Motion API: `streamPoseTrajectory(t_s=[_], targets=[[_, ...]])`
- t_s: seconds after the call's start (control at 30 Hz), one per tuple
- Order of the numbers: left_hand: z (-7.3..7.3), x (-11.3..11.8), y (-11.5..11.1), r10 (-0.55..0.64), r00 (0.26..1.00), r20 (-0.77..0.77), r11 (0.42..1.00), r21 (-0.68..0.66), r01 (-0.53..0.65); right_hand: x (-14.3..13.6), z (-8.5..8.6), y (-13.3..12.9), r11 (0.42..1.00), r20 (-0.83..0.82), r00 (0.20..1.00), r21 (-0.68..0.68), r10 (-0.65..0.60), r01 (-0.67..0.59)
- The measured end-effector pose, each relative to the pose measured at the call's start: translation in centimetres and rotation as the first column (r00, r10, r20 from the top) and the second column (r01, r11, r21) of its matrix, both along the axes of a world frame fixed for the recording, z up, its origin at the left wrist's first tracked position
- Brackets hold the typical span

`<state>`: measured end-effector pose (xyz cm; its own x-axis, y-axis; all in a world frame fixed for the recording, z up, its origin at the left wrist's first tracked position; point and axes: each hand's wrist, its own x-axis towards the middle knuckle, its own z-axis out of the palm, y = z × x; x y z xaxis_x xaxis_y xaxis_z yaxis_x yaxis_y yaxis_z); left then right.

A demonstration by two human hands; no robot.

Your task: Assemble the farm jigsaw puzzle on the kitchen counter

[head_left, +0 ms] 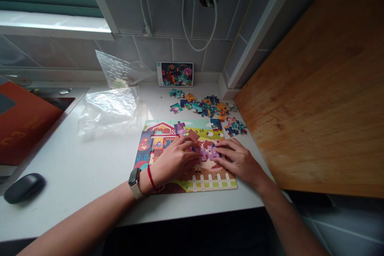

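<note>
A farm-picture jigsaw puzzle (171, 188) with a red barn and a white fence lies flat on the counter. On top of it are joined purple puzzle pieces (204, 153), with my left hand (177, 156) curled at their left end; its fingertips are partly hidden. My right hand (238, 161) pinches the purple puzzle piece (213, 153) at the right end. Beyond my left fingers, another purple piece (180, 128) and a brown piece (193, 135) rest loosely on the farm picture. A watch (135, 180) and a red cord circle my left wrist.
Loose puzzle pieces (207, 106) are heaped behind the farm picture. A picture card (175, 74) leans on the tiled wall. Clear plastic bags (112, 104) lie to the left, with a black mouse (24, 188) and an orange box (27, 124). A wooden panel (324, 100) borders the right.
</note>
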<state>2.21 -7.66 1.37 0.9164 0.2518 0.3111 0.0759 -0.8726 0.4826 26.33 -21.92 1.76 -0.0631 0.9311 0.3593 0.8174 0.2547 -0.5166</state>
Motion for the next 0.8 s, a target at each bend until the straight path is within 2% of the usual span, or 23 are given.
streamPoseTrajectory(t_s=[0.13, 0.3, 0.5, 0.7, 0.8], targets=[[-0.1, 0.0, -0.2, 0.006, 1.0, -0.008, 1.0, 0.02, -0.005, -0.3, -0.2, 0.3, 0.999, -0.008, 1.0, 0.028, 0.015, -0.015], [0.1, 0.0, -0.2, -0.008, 1.0, -0.007, 1.0, 0.018, 0.008, -1.0, 0.1, 0.5, 0.998, 0.012, 1.0, -0.059, 0.028, -0.027], [0.1, 0.1, 0.0, -0.009, 1.0, -0.006, 0.999, 0.036, 0.01, -1.4, 0.5, 0.3, 0.996, 0.081, 0.995, -0.081, 0.053, -0.046], [0.2, 0.2, 0.0, -0.143, 0.988, -0.051, 0.981, 0.127, 0.149, -1.7, 1.4, 0.2, 0.994, 0.201, 0.978, -0.104, 0.055, -0.034], [0.2, 0.3, -0.2, -0.168, 0.986, -0.017, 0.973, 0.155, 0.169, -1.8, 1.8, 0.0, 0.992, 0.272, 0.96, -0.125, 0.059, -0.025]])
